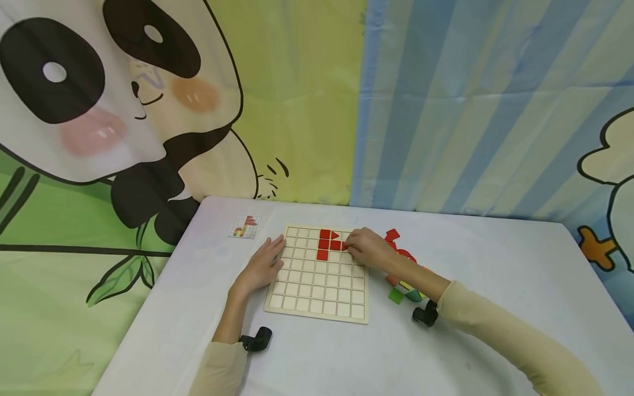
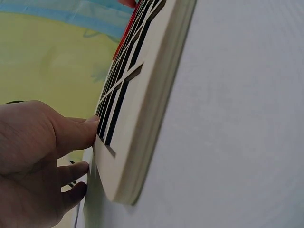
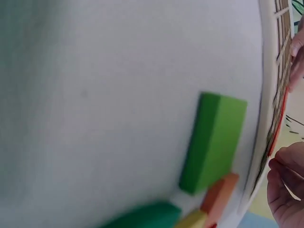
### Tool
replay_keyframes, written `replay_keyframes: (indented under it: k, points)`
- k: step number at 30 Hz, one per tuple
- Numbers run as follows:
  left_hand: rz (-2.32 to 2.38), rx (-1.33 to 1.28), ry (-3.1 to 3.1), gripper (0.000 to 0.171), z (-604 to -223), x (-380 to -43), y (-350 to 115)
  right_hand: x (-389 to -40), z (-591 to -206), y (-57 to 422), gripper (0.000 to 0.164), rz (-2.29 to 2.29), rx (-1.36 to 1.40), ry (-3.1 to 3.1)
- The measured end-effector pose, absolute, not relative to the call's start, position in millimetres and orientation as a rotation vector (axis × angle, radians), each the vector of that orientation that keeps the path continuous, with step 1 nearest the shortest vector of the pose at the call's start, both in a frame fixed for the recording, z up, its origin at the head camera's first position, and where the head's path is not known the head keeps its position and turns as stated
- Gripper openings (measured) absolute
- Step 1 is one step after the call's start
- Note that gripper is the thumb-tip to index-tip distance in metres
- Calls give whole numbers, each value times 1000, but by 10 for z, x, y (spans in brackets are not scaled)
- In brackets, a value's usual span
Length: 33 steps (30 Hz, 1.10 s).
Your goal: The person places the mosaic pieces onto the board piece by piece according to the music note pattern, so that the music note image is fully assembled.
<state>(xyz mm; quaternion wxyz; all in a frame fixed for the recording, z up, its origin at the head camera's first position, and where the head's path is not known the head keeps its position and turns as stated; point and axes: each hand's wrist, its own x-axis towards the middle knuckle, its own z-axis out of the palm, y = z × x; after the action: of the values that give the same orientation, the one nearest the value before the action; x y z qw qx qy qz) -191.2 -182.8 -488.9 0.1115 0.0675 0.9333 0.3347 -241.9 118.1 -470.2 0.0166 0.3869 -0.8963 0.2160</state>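
Note:
A pale wooden grid board (image 1: pixel 317 286) lies on the table, with several red tiles (image 1: pixel 323 245), squares and a triangle, in its upper cells. My left hand (image 1: pixel 261 265) rests along the board's left edge; in the left wrist view its thumb (image 2: pixel 78 133) touches the rim. Over the board's upper right is my right hand (image 1: pixel 369 248), fingertips together at a small red piece (image 1: pixel 344 246), mostly covered by them. The right wrist view shows these fingers (image 3: pixel 285 166) pinched low at the grid, the piece itself hidden there.
A small printed pattern card (image 1: pixel 245 226) lies left of the board. Right of it, partly under the right forearm, are loose coloured pieces: red (image 1: pixel 392 235), light green (image 1: pixel 396 296), dark green (image 1: pixel 414 296), yellow and orange. A patterned cloth (image 1: pixel 297 110) hangs behind the table.

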Motion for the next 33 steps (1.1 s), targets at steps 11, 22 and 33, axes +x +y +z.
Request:
replay_keyframes:
  k: [11, 22, 33]
  points:
    - [968, 190, 2736, 57, -4874, -1914, -1841, -2624, -4572, 1785, 20, 579, 941, -2959]
    - [989, 171, 2717, 56, -4872, -1908, -1835, -2823, -4703, 2185, 28, 625, 1085, -3029]
    - [973, 194, 2729, 56, -4907, -1923, -1837, -2826, -4749, 2261, 30, 391, 1101, -3017]
